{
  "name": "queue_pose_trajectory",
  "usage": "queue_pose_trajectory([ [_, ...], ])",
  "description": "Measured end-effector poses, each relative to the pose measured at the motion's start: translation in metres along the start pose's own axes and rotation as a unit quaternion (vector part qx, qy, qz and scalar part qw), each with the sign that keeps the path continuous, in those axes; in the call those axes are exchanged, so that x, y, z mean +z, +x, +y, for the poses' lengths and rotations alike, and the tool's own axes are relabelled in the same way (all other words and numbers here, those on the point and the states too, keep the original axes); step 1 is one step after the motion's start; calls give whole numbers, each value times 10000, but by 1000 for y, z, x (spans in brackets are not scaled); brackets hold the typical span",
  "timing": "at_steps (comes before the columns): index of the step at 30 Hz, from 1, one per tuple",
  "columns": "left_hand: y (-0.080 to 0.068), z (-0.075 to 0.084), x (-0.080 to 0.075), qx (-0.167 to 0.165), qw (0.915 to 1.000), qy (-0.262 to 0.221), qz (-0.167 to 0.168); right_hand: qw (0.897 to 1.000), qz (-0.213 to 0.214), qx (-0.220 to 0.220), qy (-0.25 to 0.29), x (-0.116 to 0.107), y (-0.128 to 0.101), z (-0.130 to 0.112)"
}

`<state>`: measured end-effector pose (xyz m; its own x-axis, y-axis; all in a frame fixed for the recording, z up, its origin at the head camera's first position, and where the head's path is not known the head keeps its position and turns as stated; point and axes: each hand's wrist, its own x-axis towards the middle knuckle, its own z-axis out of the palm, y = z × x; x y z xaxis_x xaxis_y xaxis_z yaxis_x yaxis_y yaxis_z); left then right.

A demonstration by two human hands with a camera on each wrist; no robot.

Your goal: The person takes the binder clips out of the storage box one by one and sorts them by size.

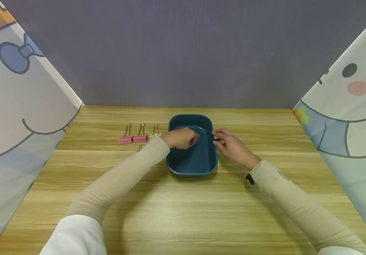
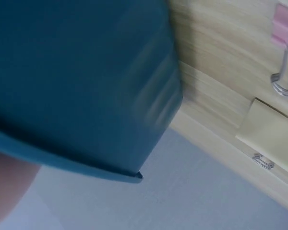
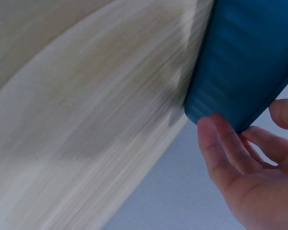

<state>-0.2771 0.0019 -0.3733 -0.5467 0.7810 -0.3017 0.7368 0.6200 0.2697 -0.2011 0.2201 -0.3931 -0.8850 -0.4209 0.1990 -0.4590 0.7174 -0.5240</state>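
Note:
A dark blue rectangular tray (image 1: 192, 164) stands on the table. Inside it, my left hand (image 1: 181, 138) reaches over the left rim with curled fingers and pinches a small binder clip (image 1: 192, 144), of which only a blue edge and a bit of silver wire show. The left wrist view is mostly filled by the tray's outer wall (image 2: 86, 86), and the held clip is hidden there. My right hand (image 1: 231, 147) is at the tray's right side. Its loosely bent fingers (image 3: 213, 143) rest against the outer wall, with the thumb close to the rim.
Left of the tray, two pink binder clips (image 1: 140, 139) stand in a row with a pale yellow binder clip (image 1: 155, 135), their wire handles raised. A blue binder clip (image 1: 139, 149) is partly covered by my left sleeve. A grey panel (image 1: 186, 53) borders the table's back.

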Motion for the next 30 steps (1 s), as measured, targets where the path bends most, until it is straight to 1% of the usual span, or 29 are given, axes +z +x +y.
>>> queue_pose_trajectory([
  [3,1,1,1,-230,9997,84,-17,10000,-9,0,-11,0,0,-1],
  [5,3,1,3,-323,9994,157,-16,10000,-20,-3,-14,-1,1,-1],
  [7,4,1,4,-382,9991,201,1,10000,-34,-7,-19,-1,1,-2],
  [10,4,3,5,-386,9989,250,57,10000,-54,-8,-23,-1,1,-2],
  [15,6,4,6,-315,9987,381,143,9999,-101,27,-21,-1,0,0],
  [19,7,5,6,-173,9983,498,253,10000,-87,20,-33,-2,-1,-1],
  [24,10,5,8,-34,9974,630,337,10000,-25,-36,-41,-3,-1,-2],
  [30,10,0,14,65,9975,554,439,10000,5,-47,-19,-3,-2,-5],
])
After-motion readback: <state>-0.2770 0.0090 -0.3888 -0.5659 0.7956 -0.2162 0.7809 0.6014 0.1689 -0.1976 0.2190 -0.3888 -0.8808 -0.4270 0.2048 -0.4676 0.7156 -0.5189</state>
